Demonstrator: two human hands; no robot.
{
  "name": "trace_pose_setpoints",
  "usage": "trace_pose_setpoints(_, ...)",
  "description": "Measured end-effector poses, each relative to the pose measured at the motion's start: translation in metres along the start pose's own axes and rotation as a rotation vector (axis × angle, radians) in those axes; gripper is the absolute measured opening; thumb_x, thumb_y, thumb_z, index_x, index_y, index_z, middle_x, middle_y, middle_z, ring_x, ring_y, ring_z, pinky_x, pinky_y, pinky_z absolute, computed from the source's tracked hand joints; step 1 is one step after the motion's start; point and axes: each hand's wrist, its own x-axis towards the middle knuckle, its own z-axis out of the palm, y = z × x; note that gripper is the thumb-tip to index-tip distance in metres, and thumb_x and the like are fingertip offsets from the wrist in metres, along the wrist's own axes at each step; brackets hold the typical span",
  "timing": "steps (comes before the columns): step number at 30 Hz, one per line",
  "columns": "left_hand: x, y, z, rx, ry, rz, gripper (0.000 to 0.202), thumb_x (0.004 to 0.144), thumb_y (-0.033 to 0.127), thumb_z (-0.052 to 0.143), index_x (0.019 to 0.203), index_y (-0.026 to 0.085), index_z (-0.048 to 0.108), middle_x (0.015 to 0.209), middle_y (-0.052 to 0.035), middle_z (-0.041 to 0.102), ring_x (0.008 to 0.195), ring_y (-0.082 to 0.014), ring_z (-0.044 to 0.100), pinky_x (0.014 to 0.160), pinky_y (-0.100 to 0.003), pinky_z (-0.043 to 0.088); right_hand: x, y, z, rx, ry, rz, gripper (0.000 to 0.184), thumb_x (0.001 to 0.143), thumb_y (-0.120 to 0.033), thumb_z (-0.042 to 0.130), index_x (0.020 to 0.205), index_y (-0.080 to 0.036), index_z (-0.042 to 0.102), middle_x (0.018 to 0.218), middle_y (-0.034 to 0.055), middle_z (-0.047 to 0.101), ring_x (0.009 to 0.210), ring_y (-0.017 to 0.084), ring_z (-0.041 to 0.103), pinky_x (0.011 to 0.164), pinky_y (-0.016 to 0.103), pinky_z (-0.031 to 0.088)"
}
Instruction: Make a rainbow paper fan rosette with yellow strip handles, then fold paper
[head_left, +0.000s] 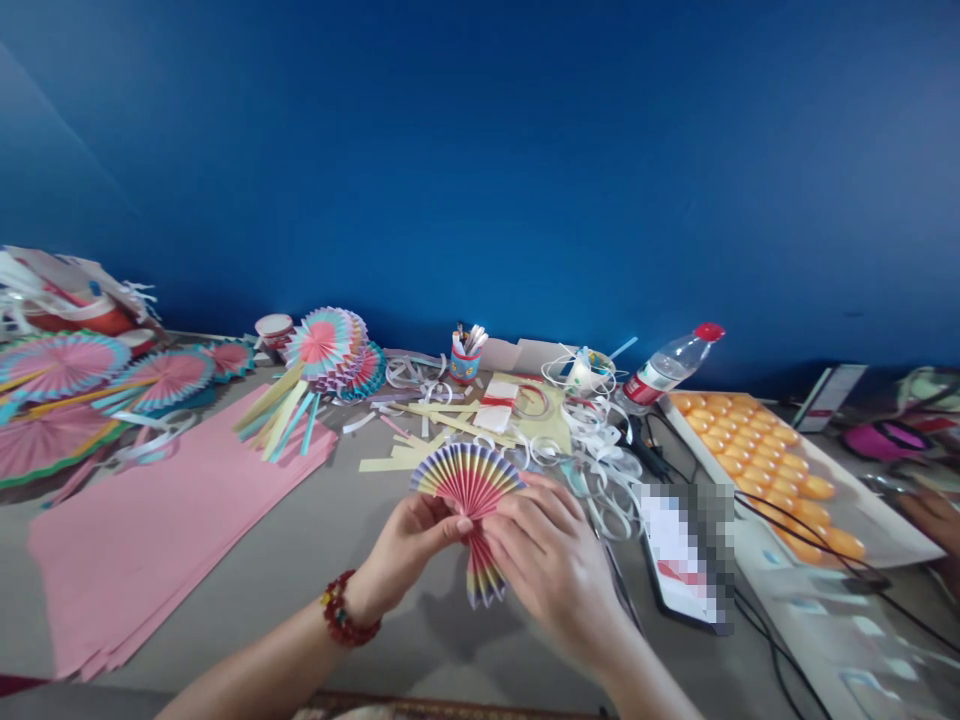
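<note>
The left hand (424, 525) is closed in a pinch, thumb and fingers gripping the gathered centre of a pleated paper fan (466, 478), which sits between the 2 hands above the near middle of the bench (225, 600). If that thumb slips, the folds could spring apart and lose their even spread. Below the pinch, a narrower bunch of pleats hangs loose and might bend if it knocks the bench. The right hand (551, 545) is bent with its fingers closed over the fan's right side; too hard a press there could crease or tear the thin paper. White curled strips (611, 490) lie just beyond that hand on the right, and could snag on its fingers. Further right, a phone (675, 565) lies near the right forearm, where an outward swing might nudge it.

As for containers, a red container (82, 318) at the far left appears to hold pale paper pieces, though it is blurred. Next comes a small round tub (274, 328); its contents are hidden. At the far middle, a blue and red cup (465, 365) holds upright pens or tools. Right of it stands a clear, red-capped bottle (667, 367); I cannot tell how much liquid is inside.
</note>
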Motion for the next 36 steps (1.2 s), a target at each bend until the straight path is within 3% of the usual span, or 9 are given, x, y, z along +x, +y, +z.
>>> trace_pose_setpoints(10, 0.001, -0.003, 0.001, -0.007, 0.011, 0.015, 0.025, 0.076, 0.034, 0.08, 0.08, 0.012, 0.071, 0.077, -0.0049, 0.067, 0.073, -0.0136, 0.058, 0.073, -0.024, 0.048, 0.003, -0.001, 0.002, 0.014, -0.02, -0.01, 0.018, 0.094, -0.014, 0.055, 0.084, -0.021, 0.068, 0.078, 0.0015, 0.067, 0.081, 0.017, 0.061, 0.105, 0.039, 0.041)
trace_pose_setpoints(17, 0.001, 0.003, 0.0, 0.003, 0.104, 0.031, 0.03, 0.072, 0.039, 0.082, 0.078, 0.012, 0.071, 0.076, -0.0049, 0.067, 0.071, -0.0144, 0.058, 0.07, -0.025, 0.048, -0.004, 0.009, -0.002, 0.016, 0.027, 0.029, 0.014, 0.091, -0.014, 0.057, 0.09, -0.022, 0.069, 0.087, 0.002, 0.069, 0.086, 0.018, 0.062, 0.104, 0.04, 0.041)
trace_pose_setpoints(28, 0.0, 0.001, 0.0, 0.006, 0.054, 0.031, 0.024, 0.076, 0.034, 0.08, 0.078, 0.012, 0.071, 0.077, -0.0049, 0.068, 0.072, -0.0133, 0.059, 0.072, -0.023, 0.049, 0.001, 0.007, 0.001, 0.033, 0.01, -0.006, 0.018, 0.093, -0.013, 0.054, 0.082, -0.021, 0.067, 0.079, 0.0008, 0.068, 0.08, 0.017, 0.06, 0.105, 0.041, 0.04)
trace_pose_setpoints(36, 0.001, 0.001, -0.004, -0.045, 0.133, 0.025, 0.027, 0.072, 0.036, 0.083, 0.078, 0.014, 0.069, 0.076, -0.0034, 0.066, 0.071, -0.0133, 0.058, 0.07, -0.023, 0.048, -0.009, 0.02, -0.014, 0.031, 0.011, 0.046, 0.007, 0.09, -0.018, 0.063, 0.092, -0.022, 0.068, 0.085, 0.0012, 0.065, 0.082, 0.017, 0.061, 0.103, 0.043, 0.042)
